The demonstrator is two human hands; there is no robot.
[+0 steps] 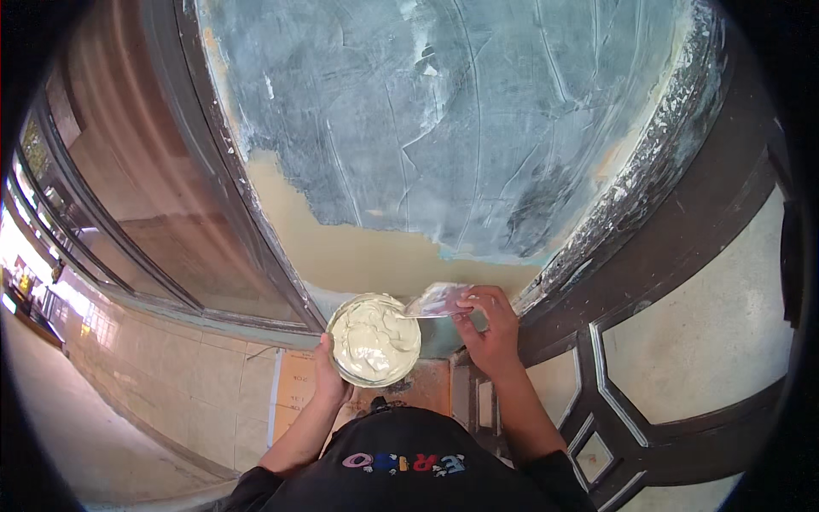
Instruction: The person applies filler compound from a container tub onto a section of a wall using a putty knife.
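Patchy wall [367, 154]; L hand [329, 375] grips tub [375, 383] w/ glossy cream paste [367, 334], R hand [495, 333] pinches scraper [437, 299].

An orange sheet [291, 388] lies on tiled floor [192, 367].

You look through the left of two fisheye cameras on your head, facing steeply down over your shirt [401, 448] to your left hand [331, 371] and right hand [488, 328], fairly near, and forward onto the wall [426, 128]; straight edges bow toward the dark, round rim.
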